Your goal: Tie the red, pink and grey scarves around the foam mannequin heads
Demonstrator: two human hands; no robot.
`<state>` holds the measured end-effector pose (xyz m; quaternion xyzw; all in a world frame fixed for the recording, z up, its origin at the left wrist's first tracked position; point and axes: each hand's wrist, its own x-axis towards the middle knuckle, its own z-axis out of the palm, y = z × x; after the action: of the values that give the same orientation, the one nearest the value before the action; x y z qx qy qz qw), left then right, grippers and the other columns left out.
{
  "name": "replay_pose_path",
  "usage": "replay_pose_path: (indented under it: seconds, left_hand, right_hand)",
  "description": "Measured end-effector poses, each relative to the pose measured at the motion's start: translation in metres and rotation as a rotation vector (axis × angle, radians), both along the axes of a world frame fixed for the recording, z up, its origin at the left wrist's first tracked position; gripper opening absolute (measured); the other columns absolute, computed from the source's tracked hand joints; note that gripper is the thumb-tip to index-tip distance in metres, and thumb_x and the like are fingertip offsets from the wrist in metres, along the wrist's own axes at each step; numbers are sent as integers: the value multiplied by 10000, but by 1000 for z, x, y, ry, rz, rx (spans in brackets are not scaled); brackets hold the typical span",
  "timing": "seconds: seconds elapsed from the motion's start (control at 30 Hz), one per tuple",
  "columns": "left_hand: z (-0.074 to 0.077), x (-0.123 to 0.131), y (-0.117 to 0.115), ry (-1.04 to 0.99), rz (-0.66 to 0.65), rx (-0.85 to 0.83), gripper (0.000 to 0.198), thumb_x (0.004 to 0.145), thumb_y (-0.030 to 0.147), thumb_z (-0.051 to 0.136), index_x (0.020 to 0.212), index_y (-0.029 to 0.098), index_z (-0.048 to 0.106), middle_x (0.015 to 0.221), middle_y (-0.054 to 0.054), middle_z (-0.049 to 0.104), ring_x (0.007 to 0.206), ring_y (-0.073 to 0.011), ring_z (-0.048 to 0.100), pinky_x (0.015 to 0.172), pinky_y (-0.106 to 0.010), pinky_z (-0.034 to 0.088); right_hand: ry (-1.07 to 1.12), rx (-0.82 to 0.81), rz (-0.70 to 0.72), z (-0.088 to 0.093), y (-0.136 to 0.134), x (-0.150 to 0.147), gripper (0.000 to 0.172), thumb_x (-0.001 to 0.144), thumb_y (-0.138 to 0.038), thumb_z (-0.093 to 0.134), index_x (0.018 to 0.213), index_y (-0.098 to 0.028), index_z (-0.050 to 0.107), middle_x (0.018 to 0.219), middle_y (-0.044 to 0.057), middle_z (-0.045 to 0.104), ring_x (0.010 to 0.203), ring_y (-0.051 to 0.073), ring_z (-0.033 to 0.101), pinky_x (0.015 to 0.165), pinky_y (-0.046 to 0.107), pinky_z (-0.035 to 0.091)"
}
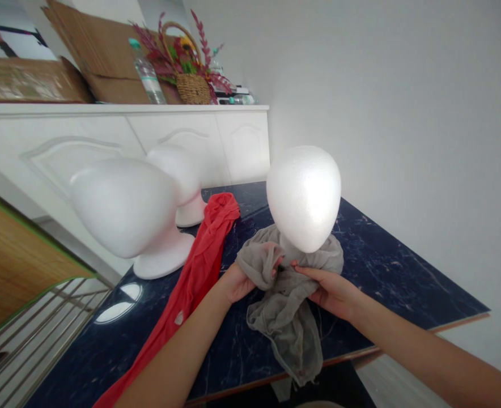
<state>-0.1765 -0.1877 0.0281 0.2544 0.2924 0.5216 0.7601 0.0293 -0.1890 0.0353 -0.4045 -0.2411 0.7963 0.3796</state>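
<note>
A grey scarf (287, 309) is looped around the neck of a white foam mannequin head (304, 195), its loose end hanging toward the table's front edge. My left hand (244, 280) is closed on the scarf at the left of the neck, with a fold of the sheer cloth draped over the fingers. From the right, my right hand (329, 292) pinches the same scarf just below the head's chin. Both hands are close together in front of the neck. Part of the left fingers is hidden under the fabric.
Two more white foam heads, a near one (125, 207) and a farther one (178, 173), stand at left. A long red scarf (199, 255) lies across the dark blue marbled table (386, 272). A white cabinet (242, 136) behind carries a bottle (148, 76), flower basket (193, 88) and cardboard (97, 51).
</note>
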Motion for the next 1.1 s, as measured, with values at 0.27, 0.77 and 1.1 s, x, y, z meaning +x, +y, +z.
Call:
replay_pose_path:
  seconds: [0.27,0.77,1.1]
  left_hand:
    - [6,11,-1,-132,382,-69,308,925,44,398,770,116,654,649,-23,668,526,-63,616,498,-108,503]
    - [6,-2,-11,-27,121,189,350,919,263,530,1257,221,610,1186,-97,687,927,-243,702,677,-330,583]
    - [0,0,-2,352,-81,216,363,810,282,702,1156,175,690,836,-69,727,560,-116,604,409,-169,395]
  right_hand:
    - [43,-31,-12,0,-2,-5,166,790,-45,690,933,-106,748,907,51,765,743,145,715,674,250,618]
    - [253,64,-139,8,1,-13,215,739,-7,669,881,-154,736,880,20,761,758,116,710,705,188,605]
    - [202,186,-290,-5,3,-35,289,651,-44,713,910,-173,708,887,23,757,790,173,701,685,260,608]
